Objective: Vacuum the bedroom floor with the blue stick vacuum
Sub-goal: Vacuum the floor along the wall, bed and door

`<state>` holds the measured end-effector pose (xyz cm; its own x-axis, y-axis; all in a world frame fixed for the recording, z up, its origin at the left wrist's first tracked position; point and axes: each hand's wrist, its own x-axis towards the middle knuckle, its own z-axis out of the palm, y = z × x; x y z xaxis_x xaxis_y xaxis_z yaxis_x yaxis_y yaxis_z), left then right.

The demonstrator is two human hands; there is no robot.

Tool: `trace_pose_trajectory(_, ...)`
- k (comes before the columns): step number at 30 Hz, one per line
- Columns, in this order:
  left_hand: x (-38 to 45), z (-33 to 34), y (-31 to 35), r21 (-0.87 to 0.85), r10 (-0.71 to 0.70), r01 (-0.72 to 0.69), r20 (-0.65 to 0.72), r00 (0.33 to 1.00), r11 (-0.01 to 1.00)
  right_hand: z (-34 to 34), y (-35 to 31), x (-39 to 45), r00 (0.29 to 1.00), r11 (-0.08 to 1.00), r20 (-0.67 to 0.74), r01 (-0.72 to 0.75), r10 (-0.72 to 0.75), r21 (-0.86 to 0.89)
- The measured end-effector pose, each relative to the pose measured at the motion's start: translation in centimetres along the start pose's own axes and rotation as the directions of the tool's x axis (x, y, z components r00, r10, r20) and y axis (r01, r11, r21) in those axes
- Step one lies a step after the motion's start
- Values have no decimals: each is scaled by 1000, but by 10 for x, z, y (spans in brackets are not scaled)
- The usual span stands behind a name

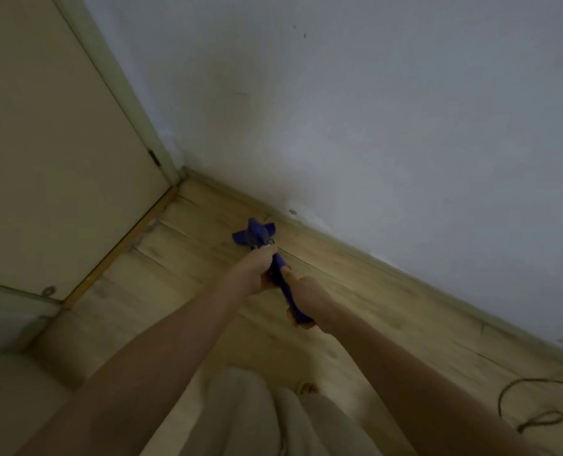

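- Head view, looking steeply down: both bare forearms reach forward over a wood-plank floor (pixel 207 251) toward a room corner.
- Vacuum (pixel 281 284): deep blue throughout, seen almost end-on, so the stick is strongly foreshortened. The picture is dim and soft; no fine detail can be read.
- Vacuum head (pixel 253 232): a wide, flat blue piece spreading to either side of the stick, lying on the floor just beside the skirting (pixel 339 245) at the foot of the pale wall (pixel 372 110), near the corner.
- Left hand (pixel 257 268): fingers curled round the stick at its farther part, close above the head.
- Right hand (pixel 309 301): wrapped round the nearer end of the handle, thumb laid along the blue shaft pointing toward the left hand. The two hands sit near each other, blue showing between them.
- Door (pixel 53 143): beige, closed panel at left, its frame meeting the wall at the corner; a wooden threshold strip (pixel 122 245) runs along its foot.
- Cord (pixel 533 409): dark, looped on the floor at lower right, well apart from the vacuum head.
- Light trousers (pixel 257 416) fill the bottom centre.
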<state>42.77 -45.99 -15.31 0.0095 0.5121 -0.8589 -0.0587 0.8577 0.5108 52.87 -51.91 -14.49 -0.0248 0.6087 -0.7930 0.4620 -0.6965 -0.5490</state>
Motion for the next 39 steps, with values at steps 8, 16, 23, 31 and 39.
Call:
trace_pose_trajectory(8, 32, 31, 53, -97, 14, -11, 35, 999, 995, -63, -29, 49, 1000, 996, -16, -7, 5, -83)
trace_pose_trajectory(16, 45, 52, 87, -57, -83, 89, 98, 992, 994, -115, -68, 43, 997, 979, 40, -53, 62, -195)
trace_pose_trajectory(23, 53, 67, 125, -152, -82, 103, 135, 987, 983, -155, -93, 63, 997, 963, 66, -14, 33, -267)
trace_pose_trajectory(31, 95, 84, 150, -303, -65, 67, 19, 998, 951, -183, -103, 130, 986, 921, 164, 70, -7, -382)
trace_pose_trajectory(39, 131, 86, 203, -466, -18, -36, -112, 994, 884, -209, -162, 186, 971, 860, 216, 193, -100, -472)
